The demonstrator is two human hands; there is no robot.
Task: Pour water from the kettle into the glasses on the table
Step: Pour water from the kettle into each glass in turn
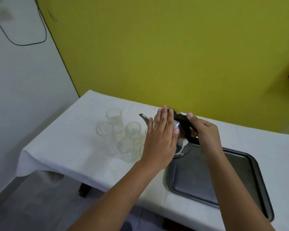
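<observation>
A steel kettle [180, 144] with a black handle is held over the far left corner of a metal tray [207, 184], its spout [144, 118] pointing left toward the glasses. My right hand [205, 132] grips the black handle. My left hand [160, 139] lies flat, fingers spread, against the kettle's lid and left side. Several clear glasses [133, 131] stand in a cluster on the white cloth left of the kettle; two of them are partly hidden behind my left hand. A tall glass [114, 118] at the back seems to hold some water.
The table [65, 147] is covered with a white cloth and stands against a yellow-green wall. Its left edge drops off near the glasses. A black cable hangs on the white wall at the far left.
</observation>
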